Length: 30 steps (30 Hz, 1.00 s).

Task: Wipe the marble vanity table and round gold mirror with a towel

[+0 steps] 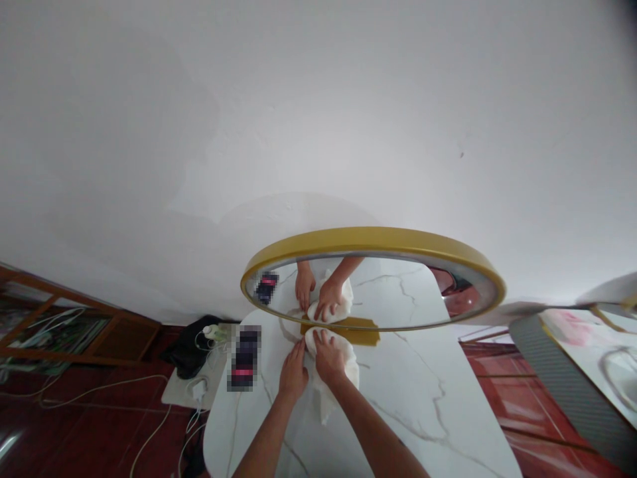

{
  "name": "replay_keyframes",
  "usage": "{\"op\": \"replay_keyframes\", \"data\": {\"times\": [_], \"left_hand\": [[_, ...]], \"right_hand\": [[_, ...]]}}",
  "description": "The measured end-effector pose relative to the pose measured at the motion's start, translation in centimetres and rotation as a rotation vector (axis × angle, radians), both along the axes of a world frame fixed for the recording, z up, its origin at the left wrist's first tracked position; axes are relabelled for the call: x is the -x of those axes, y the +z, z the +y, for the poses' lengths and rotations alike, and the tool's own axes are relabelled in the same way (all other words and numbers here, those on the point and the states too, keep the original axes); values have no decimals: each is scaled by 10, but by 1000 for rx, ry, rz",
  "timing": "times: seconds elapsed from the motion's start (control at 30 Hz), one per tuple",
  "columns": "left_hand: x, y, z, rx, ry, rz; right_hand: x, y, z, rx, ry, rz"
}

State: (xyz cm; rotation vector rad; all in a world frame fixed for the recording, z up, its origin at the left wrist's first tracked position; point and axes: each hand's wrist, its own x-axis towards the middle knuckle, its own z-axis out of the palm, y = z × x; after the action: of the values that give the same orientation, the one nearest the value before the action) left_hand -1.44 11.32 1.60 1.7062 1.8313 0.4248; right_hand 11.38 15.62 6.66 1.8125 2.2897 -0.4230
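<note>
A white cloth (348,358) lies bunched on the white marbled table at the foot of a round mirror with a gold frame (368,238). My right hand (329,358) grips the cloth from above, its fingers pressing it against the mirror's gold base (367,335). Part of the base is hidden under cloth and hand. Just left of it, my left hand (293,373) rests with fingers stretched forward, the tips at the left end of the base; nothing shows in it. Both hands and the cloth are reflected in the mirror glass (388,292).
A pixelated dark phone-like object (245,358) lies at the left of the table (423,411). Beyond that edge are a black bag (192,345), a white charger (199,390) and loose cables. A wooden cabinet (119,338) stands far left. A grey ribbed piece of furniture (562,378) is at right.
</note>
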Motion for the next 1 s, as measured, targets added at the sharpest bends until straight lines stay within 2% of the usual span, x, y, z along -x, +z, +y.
{"op": "replay_keyframes", "data": {"times": [0.17,0.3,0.6,0.8,0.9,1.0], "left_hand": [[1,1,0,4,-10,-9],[1,3,1,4,-32,20],[1,-2,0,-16,-50,67],[2,-1,0,2,-54,86],[1,2,1,15,-42,67],[-1,5,1,29,-27,59]], "right_hand": [[-3,-2,-4,-3,17,0],[-15,-4,-12,-8,27,-10],[-80,-8,-16,-2,-74,-71],[-126,-13,-20,-16,-181,-124],[-137,-16,-22,-41,-191,-144],[-133,-18,-24,-62,-204,-157]]}}
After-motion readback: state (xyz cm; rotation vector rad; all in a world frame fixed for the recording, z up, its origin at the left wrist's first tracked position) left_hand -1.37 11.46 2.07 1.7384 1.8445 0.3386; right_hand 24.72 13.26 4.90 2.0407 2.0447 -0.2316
